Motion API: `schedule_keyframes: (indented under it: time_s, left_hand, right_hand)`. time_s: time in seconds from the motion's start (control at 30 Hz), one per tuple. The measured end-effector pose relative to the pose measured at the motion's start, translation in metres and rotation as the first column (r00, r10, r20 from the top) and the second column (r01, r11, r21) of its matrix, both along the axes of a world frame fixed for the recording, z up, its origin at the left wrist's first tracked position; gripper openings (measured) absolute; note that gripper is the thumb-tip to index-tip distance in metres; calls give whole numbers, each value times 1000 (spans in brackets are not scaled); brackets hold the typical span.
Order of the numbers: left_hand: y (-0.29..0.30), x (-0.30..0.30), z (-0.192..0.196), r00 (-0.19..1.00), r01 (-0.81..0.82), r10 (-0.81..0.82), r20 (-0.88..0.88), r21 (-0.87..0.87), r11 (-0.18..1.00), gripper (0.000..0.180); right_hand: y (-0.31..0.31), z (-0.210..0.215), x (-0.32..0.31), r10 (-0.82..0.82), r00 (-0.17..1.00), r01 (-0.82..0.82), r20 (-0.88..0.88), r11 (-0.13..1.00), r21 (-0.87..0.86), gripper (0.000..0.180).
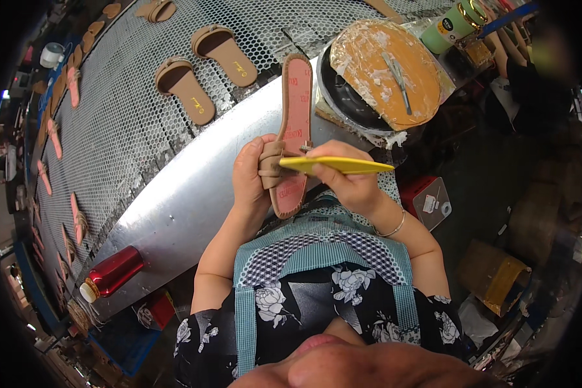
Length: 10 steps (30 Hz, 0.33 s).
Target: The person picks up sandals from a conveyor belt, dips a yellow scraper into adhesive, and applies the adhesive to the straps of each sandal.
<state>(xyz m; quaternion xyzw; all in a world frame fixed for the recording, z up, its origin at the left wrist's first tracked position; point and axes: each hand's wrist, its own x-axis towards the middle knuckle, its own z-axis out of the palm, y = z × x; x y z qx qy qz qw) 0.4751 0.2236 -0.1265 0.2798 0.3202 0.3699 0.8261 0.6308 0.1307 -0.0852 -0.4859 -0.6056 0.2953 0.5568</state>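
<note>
My left hand [248, 173] grips a sandal [296, 107] by the side of its tan strap [271, 166], toe end toward me. The sandal's footbed is bare pink with red print, edged in tan. In my right hand [354, 189] is a flat yellow piece with a tapered end [346, 166], pinched between thumb and fingers. It lies crosswise over the sandal beside the strap, its left end above the footbed. Whether it touches the sandal I cannot tell. Finished-looking tan sandals [189, 94] with gold lettering sit on the mesh surface at the far left.
A metal ledge [181, 200] runs along the mesh conveyor [126, 97]. On it, near left, lies a red bottle [115, 270]. At right is a round pan with an orange, flake-covered lid [362, 71] and tweezers [398, 81]; a green tumbler [449, 29] stands behind. More pink-soled sandals [54, 138] line the far left.
</note>
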Motion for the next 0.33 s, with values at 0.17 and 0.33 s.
schedule_keyframes:
  time_s: [0.17, 0.33]
  left_hand:
    - [6, -6, -11, 999, 36, -38, 38, 29, 999, 35]
    - [44, -54, 2, 990, -50, 64, -122, 112, 992, 59]
  right_hand:
    - [10, -5, 0, -171, 953, 155, -251, 985, -81, 18]
    - [3, -10, 14, -213, 905, 162, -368, 973, -164, 23]
